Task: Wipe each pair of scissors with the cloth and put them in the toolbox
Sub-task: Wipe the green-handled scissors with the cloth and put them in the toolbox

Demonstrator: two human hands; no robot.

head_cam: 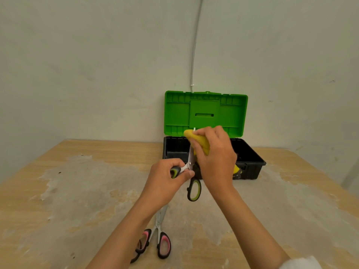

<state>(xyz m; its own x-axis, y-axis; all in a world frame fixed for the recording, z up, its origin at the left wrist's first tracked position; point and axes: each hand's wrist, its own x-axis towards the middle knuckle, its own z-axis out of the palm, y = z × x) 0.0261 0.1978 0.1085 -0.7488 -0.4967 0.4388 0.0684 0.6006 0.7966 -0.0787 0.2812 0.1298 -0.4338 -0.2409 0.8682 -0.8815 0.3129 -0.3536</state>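
Scissors (191,171) with black-and-lime handles stand nearly upright in mid-air over the middle of the table (77,191), in front of the toolbox (250,162). Their blades are steel and point up, the tip just showing white above the cloth (198,141). One handle loop hangs free below the hands, black outside with a lime lining; the other is buried in the left hand (167,178), whose fingers curl round it with the thumb pressed near the pivot. The right hand (215,156) has its fingers bent round the yellow cloth, bunched and pinched about the upper part of the blades. A further scrap of yellow shows below that hand, against the toolbox's front wall; whether it is part of the same cloth cannot be told.

The toolbox sits at the table's far edge, against the wall (97,65). Its body is black and its lid (206,113), bright green with moulded ribs inside, stands open and upright behind it. What lies inside is too dark to make out.

Near the table's front edge, under the left forearm, lies a second pair (158,235) with black-and-pink handles, blades pointing towards the far edge. A third set of dark loops peeks out beside it, mostly hidden by the arm. The tabletop is pale wood with a large worn grey patch across its middle. A thin cable (194,55) runs down the wall behind the lid.
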